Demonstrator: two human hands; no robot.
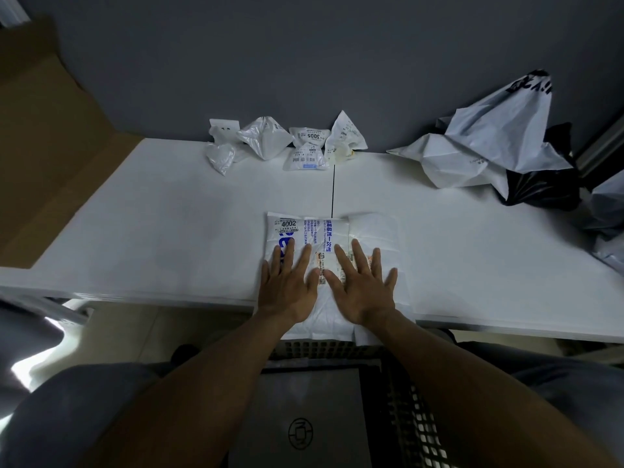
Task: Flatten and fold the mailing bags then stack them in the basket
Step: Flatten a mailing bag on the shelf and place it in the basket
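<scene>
Mailing bag [332,234] at lower centre is pressed flat by left hand [289,285] and right hand [363,285], fingers spread; folding seems required next.

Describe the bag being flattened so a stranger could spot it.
Find the white table, near edge, by the basket. A white bag lies under the left hand and right hand. Unlike the crumpled bags by the wall, it is spread flat and marked 4002.

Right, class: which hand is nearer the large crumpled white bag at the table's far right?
Right. The right hand lies flat on the mailing bag, with the large white bag beyond it to the right; the left hand presses alongside, farther left.
</scene>
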